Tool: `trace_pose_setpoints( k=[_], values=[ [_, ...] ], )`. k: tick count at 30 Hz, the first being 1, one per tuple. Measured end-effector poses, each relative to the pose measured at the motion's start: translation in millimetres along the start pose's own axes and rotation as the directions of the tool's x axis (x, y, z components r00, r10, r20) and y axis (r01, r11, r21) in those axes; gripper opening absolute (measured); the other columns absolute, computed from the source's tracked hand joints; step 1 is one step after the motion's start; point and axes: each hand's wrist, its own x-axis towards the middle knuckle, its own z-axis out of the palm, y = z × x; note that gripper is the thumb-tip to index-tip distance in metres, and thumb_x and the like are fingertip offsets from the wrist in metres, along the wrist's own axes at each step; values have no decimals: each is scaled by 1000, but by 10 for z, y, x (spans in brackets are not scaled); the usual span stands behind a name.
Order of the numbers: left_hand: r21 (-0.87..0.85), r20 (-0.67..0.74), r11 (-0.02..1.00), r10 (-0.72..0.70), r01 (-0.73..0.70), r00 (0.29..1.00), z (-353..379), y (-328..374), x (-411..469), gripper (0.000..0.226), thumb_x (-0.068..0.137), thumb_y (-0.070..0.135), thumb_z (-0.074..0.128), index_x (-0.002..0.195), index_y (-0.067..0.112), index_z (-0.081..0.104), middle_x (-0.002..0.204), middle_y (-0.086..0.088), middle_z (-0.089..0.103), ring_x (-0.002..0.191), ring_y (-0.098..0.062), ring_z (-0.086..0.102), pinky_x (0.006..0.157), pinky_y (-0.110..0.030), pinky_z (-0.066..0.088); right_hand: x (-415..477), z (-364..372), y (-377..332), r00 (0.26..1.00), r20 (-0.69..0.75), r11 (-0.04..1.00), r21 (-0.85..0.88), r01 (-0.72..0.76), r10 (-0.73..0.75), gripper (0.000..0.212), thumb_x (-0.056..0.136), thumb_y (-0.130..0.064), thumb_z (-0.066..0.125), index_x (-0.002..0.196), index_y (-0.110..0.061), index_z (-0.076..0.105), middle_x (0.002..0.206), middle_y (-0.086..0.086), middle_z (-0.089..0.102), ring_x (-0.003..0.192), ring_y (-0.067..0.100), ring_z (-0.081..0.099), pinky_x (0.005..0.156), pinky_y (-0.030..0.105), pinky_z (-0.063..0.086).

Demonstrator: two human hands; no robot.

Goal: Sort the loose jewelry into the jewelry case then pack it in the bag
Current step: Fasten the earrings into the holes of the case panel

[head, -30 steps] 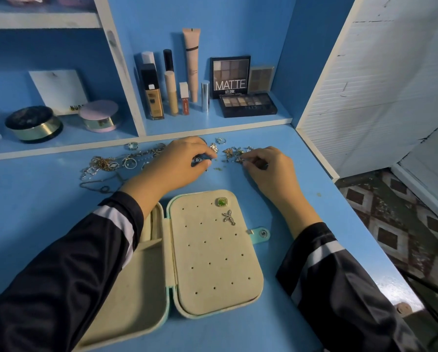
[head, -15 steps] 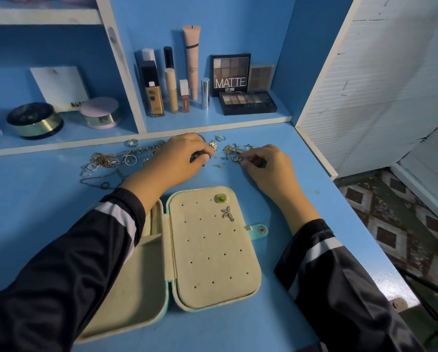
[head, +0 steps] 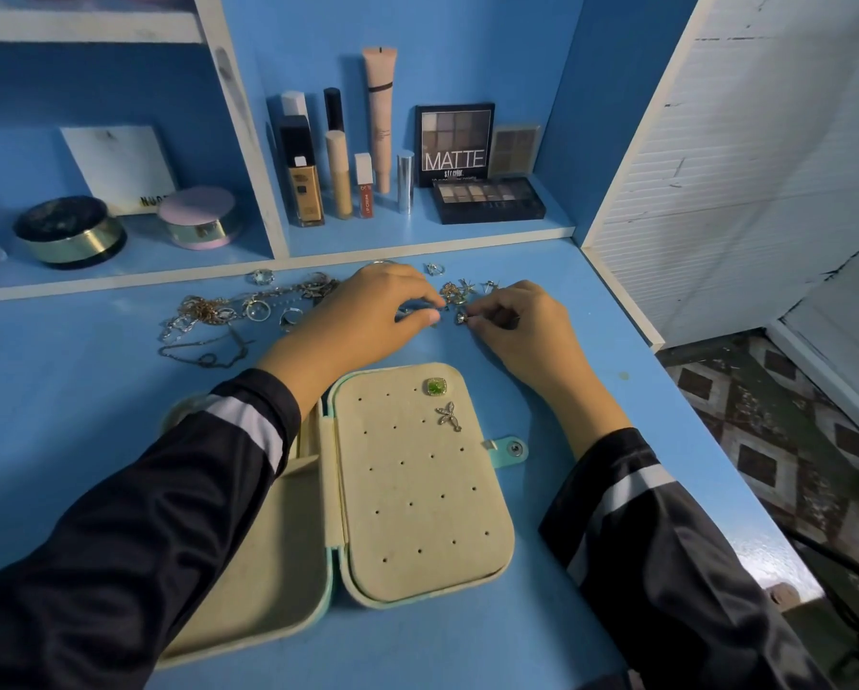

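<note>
An open jewelry case with cream lining and a teal shell lies on the blue desk. Its holed right panel carries a green square stud and a silver dragonfly earring. Loose chains and rings are spread behind the case at the left. A small cluster of earrings lies between my hands. My left hand has its fingers curled down onto small pieces beside that cluster. My right hand pinches a small earring at its fingertips. No bag is in view.
Makeup bottles, eyeshadow palettes and two round compacts stand on the low shelf behind the desk. A white wall panel borders the desk's right side. The desk's right edge drops to a patterned tile floor.
My right hand's fingertips have closed round a small earring at the cluster's near edge. My left hand shifted slightly toward it. The case has not moved.
</note>
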Motion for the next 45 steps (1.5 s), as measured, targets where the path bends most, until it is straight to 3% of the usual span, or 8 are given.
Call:
trace_pose_setpoints(
  k=[4, 11, 20, 25, 34, 39, 43, 45],
  values=[
    [-28, 14, 1000, 2, -2, 1000, 22, 59, 16, 19, 94, 23, 65, 110, 19, 74, 109, 5, 70, 98, -4, 56, 89, -25, 45, 10, -3, 0, 1000, -2, 1000, 11, 9, -9, 10, 83, -9, 71, 91, -14, 76, 89, 4, 58, 68, 3, 50, 65, 4, 37],
    [-36, 26, 999, -12, 13, 1000, 11, 101, 32, 17, 93, 24, 65, 107, 20, 74, 108, 5, 70, 97, -5, 56, 90, -28, 46, 20, 2, -13, 1000, -17, 1000, 25, 6, -5, 7, 82, -15, 74, 89, -13, 73, 87, 3, 58, 68, 6, 51, 65, 5, 38],
    [24, 41, 999, 23, -24, 999, 18, 165, 33, 23, 94, 17, 63, 114, 11, 71, 111, -3, 68, 105, -19, 59, 93, -34, 45, -3, -26, -47, 999, 39, 999, 32, 4, -5, 8, 82, -15, 76, 90, -12, 74, 89, 1, 54, 71, 5, 49, 65, 4, 37],
    [9, 28, 1000, 20, -21, 999, 20, 196, 31, 23, 94, 16, 64, 115, 11, 71, 114, -4, 68, 107, -18, 59, 93, -24, 39, -3, -38, -33, 998, 67, 999, 50, -22, 19, 6, 83, -13, 75, 87, -16, 72, 89, -1, 56, 74, 9, 52, 65, 5, 38],
    [-73, 32, 997, -34, 37, 999, 38, 180, 29, 16, 89, 22, 71, 103, 15, 76, 105, 0, 68, 99, -14, 60, 91, -28, 45, -8, -63, -16, 996, 78, 995, 94, -45, 38, 9, 82, -14, 76, 80, -18, 67, 82, -6, 57, 70, 3, 50, 62, 6, 39],
    [-106, 33, 992, -71, 74, 997, 35, 196, 26, 8, 86, 22, 74, 93, 19, 76, 94, 9, 64, 92, -7, 57, 84, -18, 40, -4, -66, -16, 996, 79, 991, 118, -58, 49, 6, 83, -18, 75, 81, -19, 70, 84, -2, 63, 73, 8, 54, 62, 8, 39],
    [-135, 21, 984, -111, 113, 994, 33, 199, 27, 7, 87, 22, 73, 93, 19, 76, 91, 11, 65, 89, -4, 57, 76, -1, 34, -11, -76, -29, 994, 74, 973, 208, -96, 82, 5, 82, -17, 76, 85, -15, 72, 88, 6, 67, 73, 9, 55, 62, 8, 42],
    [-150, 21, 979, -133, 134, 991, 27, 203, 26, 6, 88, 21, 72, 93, 20, 76, 91, 11, 67, 87, -3, 57, 73, -1, 35, -19, -80, -39, 994, 78, 971, 218, -95, 79, 6, 82, -17, 77, 86, -14, 73, 89, 6, 68, 74, 9, 55, 63, 8, 42]
  ],
)
